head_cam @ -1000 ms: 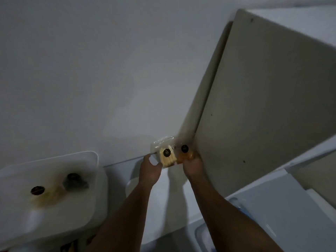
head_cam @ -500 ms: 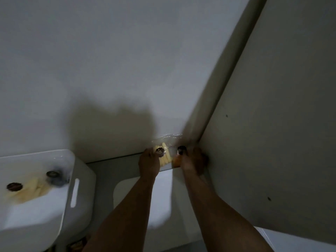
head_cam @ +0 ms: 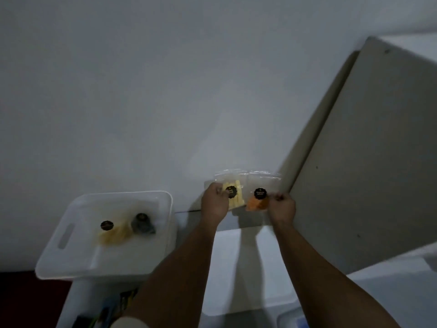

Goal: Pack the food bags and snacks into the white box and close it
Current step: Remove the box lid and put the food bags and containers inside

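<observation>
The left hand (head_cam: 214, 201) pinched the yellow snack bag (head_cam: 233, 194), the right hand (head_cam: 281, 205) the orange snack bag (head_cam: 257, 200); both needed level carriage left to the white box (head_cam: 71, 235).

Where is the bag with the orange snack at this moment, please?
In the head view, the orange snack bag sits centre-right, pinched by the right hand, beside the yellow snack bag the left hand holds, near the wall.

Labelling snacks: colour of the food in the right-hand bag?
Orange, under a black sticker; head view.
</observation>
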